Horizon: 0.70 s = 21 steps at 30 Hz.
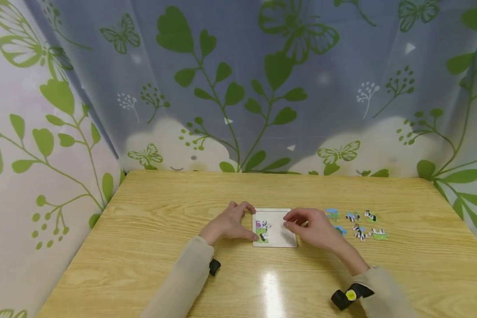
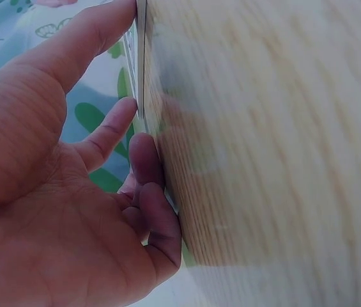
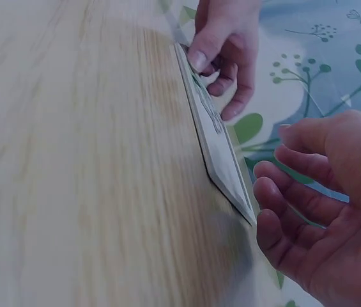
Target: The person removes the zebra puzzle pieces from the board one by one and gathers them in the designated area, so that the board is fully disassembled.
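Observation:
A white puzzle board (image 1: pixel 279 227) lies flat on the table, with panda puzzle pieces (image 1: pixel 262 231) set along its left side. My left hand (image 1: pixel 232 224) holds the board's left edge, the thumb at the near corner and a finger at the far one. In the left wrist view, the other fingers (image 2: pixel 145 157) of this hand are bent beside the board's thin edge. Over the board's right side hovers my right hand (image 1: pixel 314 227), its fingers loosely bent. Nothing shows between thumb and fingers of the right hand (image 3: pixel 333 211) in the right wrist view.
To the right of my right hand lie several loose puzzle pieces in two rows, among them a panda piece (image 1: pixel 369 216) and a zebra piece (image 1: pixel 359 232). The wooden table (image 1: pixel 175 198) meets a leaf-patterned curtain (image 1: pixel 222 88) at the back and sides.

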Available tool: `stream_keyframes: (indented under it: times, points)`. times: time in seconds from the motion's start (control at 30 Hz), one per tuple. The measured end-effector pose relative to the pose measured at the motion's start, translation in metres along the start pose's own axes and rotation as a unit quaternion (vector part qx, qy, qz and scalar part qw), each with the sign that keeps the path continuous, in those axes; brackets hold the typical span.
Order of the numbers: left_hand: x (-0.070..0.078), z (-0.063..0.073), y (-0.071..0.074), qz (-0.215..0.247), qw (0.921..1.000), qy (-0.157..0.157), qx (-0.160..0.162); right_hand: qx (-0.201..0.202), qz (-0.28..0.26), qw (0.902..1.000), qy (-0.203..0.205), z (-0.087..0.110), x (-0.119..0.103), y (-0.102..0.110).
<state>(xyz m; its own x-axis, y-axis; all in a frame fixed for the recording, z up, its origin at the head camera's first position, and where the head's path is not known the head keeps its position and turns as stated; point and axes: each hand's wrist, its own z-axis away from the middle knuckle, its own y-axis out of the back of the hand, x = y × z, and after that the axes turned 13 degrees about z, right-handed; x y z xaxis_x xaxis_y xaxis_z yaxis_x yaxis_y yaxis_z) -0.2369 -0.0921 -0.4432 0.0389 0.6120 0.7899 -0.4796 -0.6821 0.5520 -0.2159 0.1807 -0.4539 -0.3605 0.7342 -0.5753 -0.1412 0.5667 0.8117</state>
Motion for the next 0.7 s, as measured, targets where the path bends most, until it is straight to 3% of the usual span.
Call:
stream_keyframes:
  times: [0.33,0.7]
  points:
    - [0.0,-0.002,0.0,-0.003,1.0,0.002,-0.002,-0.022,0.003,0.9997,0.007,-0.016,-0.011,-0.015]
    - [-0.001,-0.002,0.0,-0.006,1.0,0.004,-0.002,-0.021,0.057,0.9981,0.012,-0.028,-0.022,-0.032]
